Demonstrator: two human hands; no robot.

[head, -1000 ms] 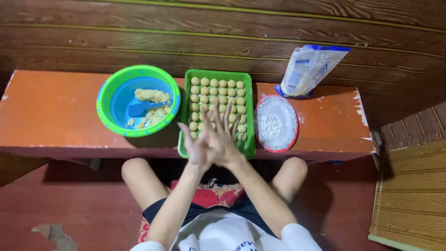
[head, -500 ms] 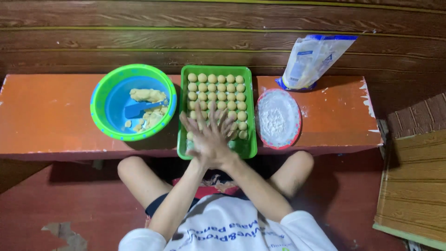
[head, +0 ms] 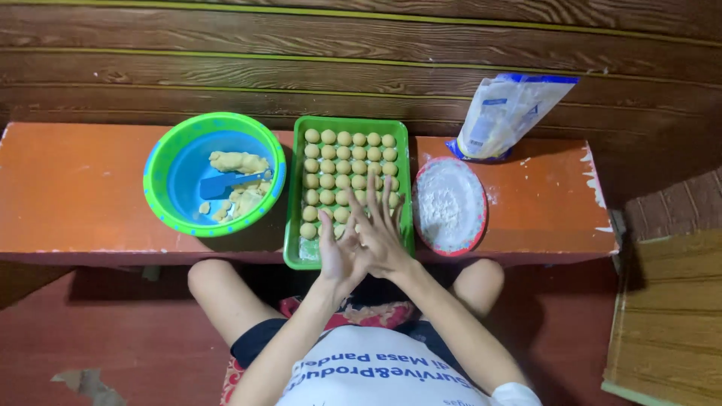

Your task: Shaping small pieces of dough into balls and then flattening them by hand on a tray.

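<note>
My left hand point(head: 337, 254) and my right hand point(head: 382, 234) are pressed palm to palm over the near end of a green tray point(head: 347, 122). The fingers of both hands are straight and spread. Whatever lies between the palms is hidden. The tray holds several rows of small round yellow dough balls point(head: 350, 154); its near end is partly covered by my hands. To the left stands a green and blue bowl point(head: 154, 180) with lumps of yellow dough point(head: 237, 162) and a blue scraper point(head: 222, 184) in it.
A red-rimmed plate point(head: 482, 225) of white flour sits right of the tray, with an open flour bag point(head: 511, 113) behind it. All stand on a low orange bench point(head: 75, 188) against a dark wooden wall. My knees are under the bench. Pale wooden boards point(head: 669, 316) lie at the right.
My palms have rubbed against each other: the right hand has slid forward over the left. The view has shifted slightly.
</note>
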